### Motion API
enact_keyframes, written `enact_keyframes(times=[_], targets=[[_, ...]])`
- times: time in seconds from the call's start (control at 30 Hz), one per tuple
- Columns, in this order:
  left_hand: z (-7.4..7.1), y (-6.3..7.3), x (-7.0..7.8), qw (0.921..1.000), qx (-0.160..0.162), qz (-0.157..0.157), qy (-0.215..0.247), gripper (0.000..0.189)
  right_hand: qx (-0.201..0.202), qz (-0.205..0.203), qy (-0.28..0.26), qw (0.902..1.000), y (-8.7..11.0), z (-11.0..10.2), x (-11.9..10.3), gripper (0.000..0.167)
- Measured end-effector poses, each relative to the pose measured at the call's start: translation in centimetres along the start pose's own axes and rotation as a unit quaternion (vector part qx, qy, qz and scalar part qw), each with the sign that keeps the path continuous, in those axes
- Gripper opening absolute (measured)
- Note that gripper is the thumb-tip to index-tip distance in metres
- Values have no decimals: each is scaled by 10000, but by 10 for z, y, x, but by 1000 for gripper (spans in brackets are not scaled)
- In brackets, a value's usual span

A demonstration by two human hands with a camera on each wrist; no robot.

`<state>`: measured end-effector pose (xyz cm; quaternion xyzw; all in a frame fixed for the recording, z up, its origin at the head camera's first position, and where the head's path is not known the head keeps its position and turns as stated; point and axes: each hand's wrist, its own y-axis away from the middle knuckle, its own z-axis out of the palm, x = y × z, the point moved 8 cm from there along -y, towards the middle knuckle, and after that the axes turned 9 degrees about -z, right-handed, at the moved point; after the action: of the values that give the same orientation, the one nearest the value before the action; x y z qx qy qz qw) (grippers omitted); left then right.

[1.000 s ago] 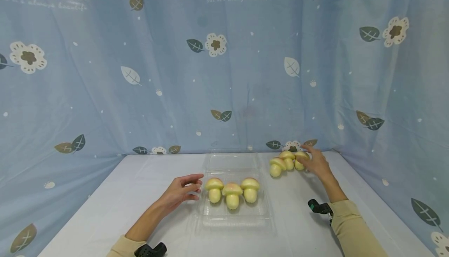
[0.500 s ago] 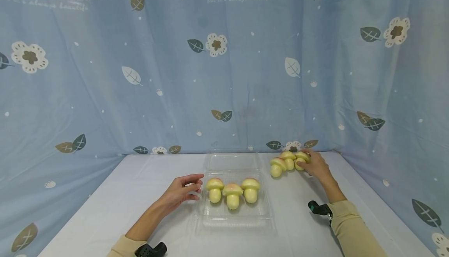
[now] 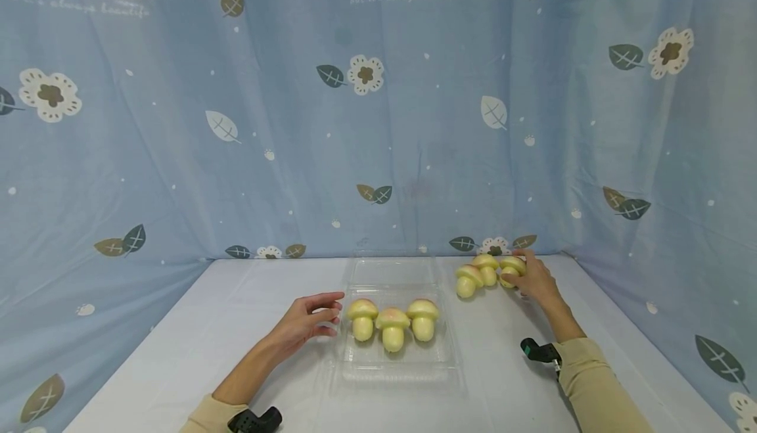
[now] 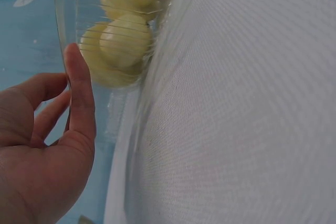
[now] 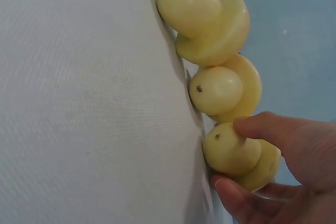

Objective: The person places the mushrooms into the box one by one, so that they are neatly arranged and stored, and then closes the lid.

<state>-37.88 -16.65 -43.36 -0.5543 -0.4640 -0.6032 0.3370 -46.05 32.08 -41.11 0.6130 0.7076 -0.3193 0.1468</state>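
At the back right of the table, my right hand [image 3: 539,282] holds a pale yellow mushroom [image 3: 511,270], with a rounded cap and thick stem. The right wrist view shows the thumb on the stem of this mushroom [image 5: 232,149] and the fingers on its other side. Two more mushrooms, a middle one [image 3: 486,271] and a left one [image 3: 467,283], lie beside it. A clear plastic container [image 3: 397,361] stands in the middle with three similar mushrooms [image 3: 393,331] inside. My left hand [image 3: 300,324] is at its left rim, fingers relaxed, fingertips at the edge [image 4: 61,19].
The container's clear lid [image 3: 393,271] is folded back towards the blue patterned curtain [image 3: 426,124] behind the table. A white cloth [image 3: 236,308] covers the tabletop. Black devices are strapped near both wrists.
My right hand's fingers have closed around the rightmost mushroom, which has shifted slightly right, away from the middle one. My left hand has stayed at the container's edge.
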Motion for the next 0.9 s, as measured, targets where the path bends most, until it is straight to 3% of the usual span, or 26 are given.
enact_keyframes(times=[0.23,0.9], targets=[[0,-1,1,10000,22,7,-20,57,-153,84,-237,9996,1,0,1,68],[-1,-3,-1,9999,-44,71,65,56,7,-66,-413,9991,1,-7,-4,69]])
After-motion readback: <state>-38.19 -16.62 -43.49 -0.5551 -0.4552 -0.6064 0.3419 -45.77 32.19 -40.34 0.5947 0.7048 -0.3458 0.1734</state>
